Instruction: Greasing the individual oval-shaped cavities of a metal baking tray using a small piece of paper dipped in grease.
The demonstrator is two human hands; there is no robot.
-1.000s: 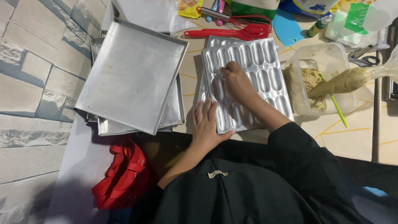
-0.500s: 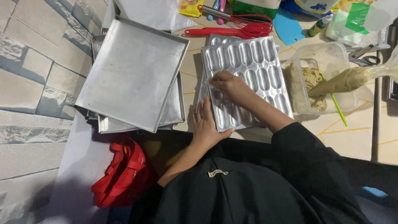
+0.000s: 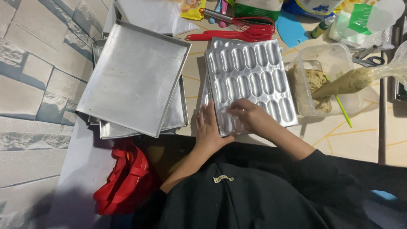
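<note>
While the left hand (image 3: 210, 129) lies flat with fingers together along the near left edge of the embossed metal mould tray (image 3: 250, 82), the right hand (image 3: 248, 116) presses curled fingertips into an oval hollow at the tray's six o'clock; whether they pinch anything is unclear. The dull, shiny tray sits at table centre. At its nine o'clock lie stacked flat baking sheets (image 3: 135, 76); at three o'clock, a clear plastic tub (image 3: 335, 63) with a dough-filled piping bag (image 3: 356, 80); at twelve, a red whisk (image 3: 250, 32).
</note>
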